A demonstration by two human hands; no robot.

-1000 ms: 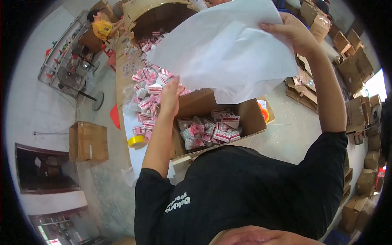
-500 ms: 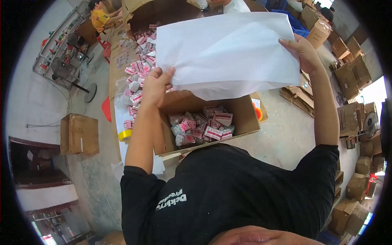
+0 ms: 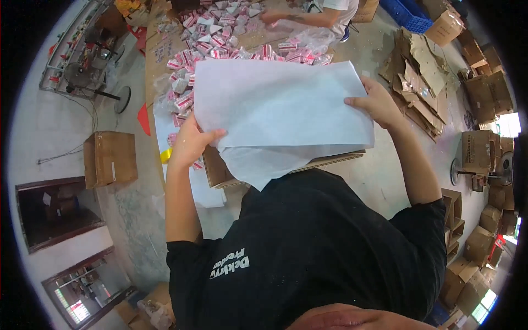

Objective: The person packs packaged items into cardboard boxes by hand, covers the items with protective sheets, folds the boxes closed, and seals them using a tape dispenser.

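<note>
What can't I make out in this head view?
Head view: contents of the carton, covered by the white sheet.
Head view: most fingertips of the left hand and right hand, behind the sheet.
Head view: part of the yellow tape roll, behind the left forearm.
Head view: head of the co-worker in white, cut off by the top edge.

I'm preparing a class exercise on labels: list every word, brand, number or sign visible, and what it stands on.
Black shirt: white chest lettering, which I won't transcribe.
Pink-and-white packets: any print too small to read.
Brown work surface: dark handwriting, too blurred to read.
Carton at right: dark marks, too small.
White sheet: none visible.
</note>
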